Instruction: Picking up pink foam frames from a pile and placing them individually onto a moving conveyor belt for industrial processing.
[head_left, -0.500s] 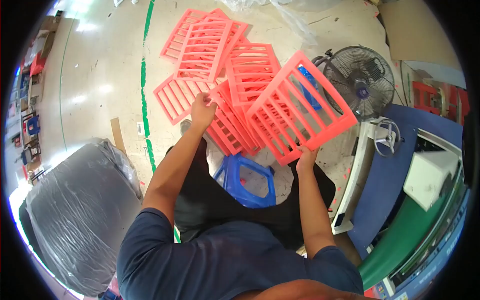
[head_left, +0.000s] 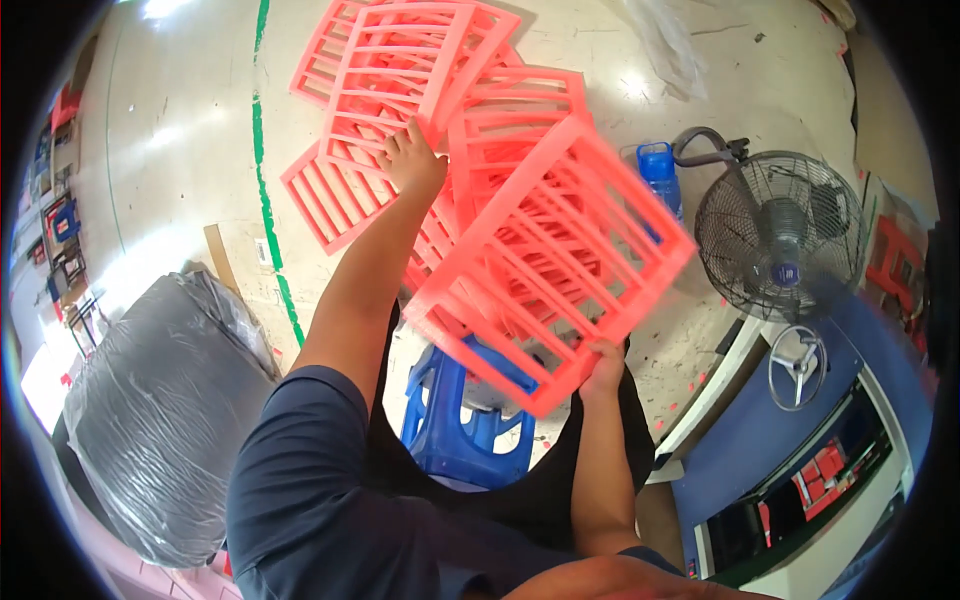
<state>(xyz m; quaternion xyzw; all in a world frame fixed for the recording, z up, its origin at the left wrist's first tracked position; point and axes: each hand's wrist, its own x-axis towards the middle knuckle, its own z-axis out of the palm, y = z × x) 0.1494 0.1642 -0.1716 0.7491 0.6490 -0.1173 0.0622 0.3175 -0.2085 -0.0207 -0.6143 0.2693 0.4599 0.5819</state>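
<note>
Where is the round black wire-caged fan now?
Head view, right side: the fan is just above the silver spoked handwheel and right of the pink slatted frame.

Person's in dk navy short-slv tee (head_left: 310, 440) & blk trousers (head_left: 540, 500), hands (head_left: 412, 162) (head_left: 603, 367) bare.

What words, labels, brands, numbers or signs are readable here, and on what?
None that I can quote.
Fan: round blue badge at the hub; its marks are too small to read.
Floor: small white label beside the green line; too small to read.
Coral slatted frame in the right hand: blurred, no lettering made out.
</note>
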